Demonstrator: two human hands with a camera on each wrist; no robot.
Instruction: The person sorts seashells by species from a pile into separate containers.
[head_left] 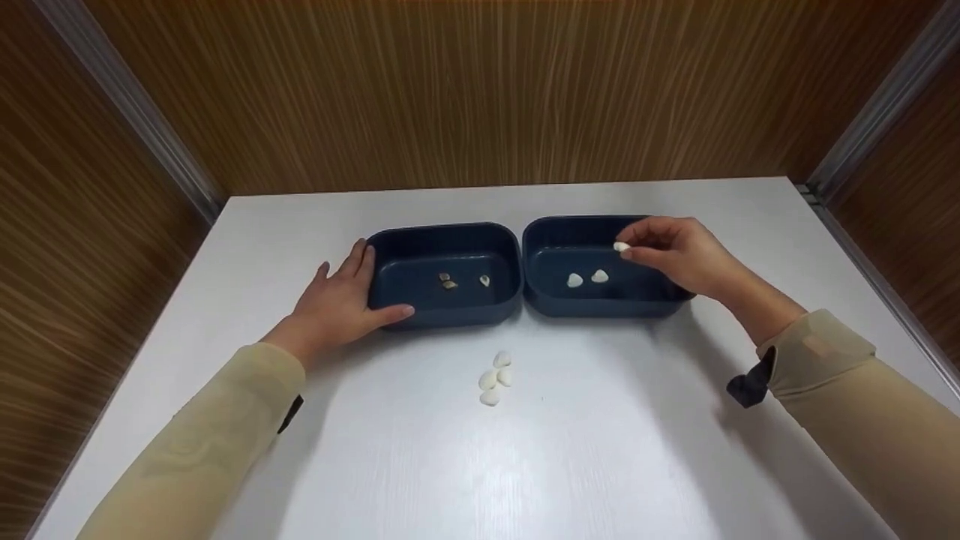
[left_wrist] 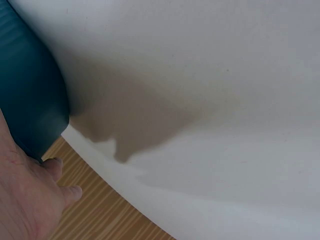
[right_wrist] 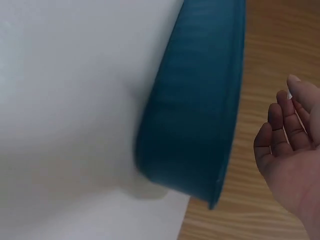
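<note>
Over the right dark blue bin [head_left: 607, 307], my right hand [head_left: 682, 251] pinches a small white shell [head_left: 621, 246] between thumb and fingertips. In the right wrist view only a sliver of that shell [right_wrist: 289, 95] shows. Two similar white shells [head_left: 574, 280] lie on the bin's floor. My left hand [head_left: 337, 300] rests against the left end of the left dark blue bin [head_left: 450, 316], fingers extended along its side and thumb on the front rim. Inside that bin are three small brownish shells [head_left: 448, 285]. The left wrist view shows this hand [left_wrist: 30, 195] beside the bin's corner.
Several white shells [head_left: 489, 379] sit in a small cluster on the white table [head_left: 420, 450], in front of the bins. The two bins stand side by side, nearly touching. Wood-grain panels [head_left: 480, 97] enclose the table at the back and sides.
</note>
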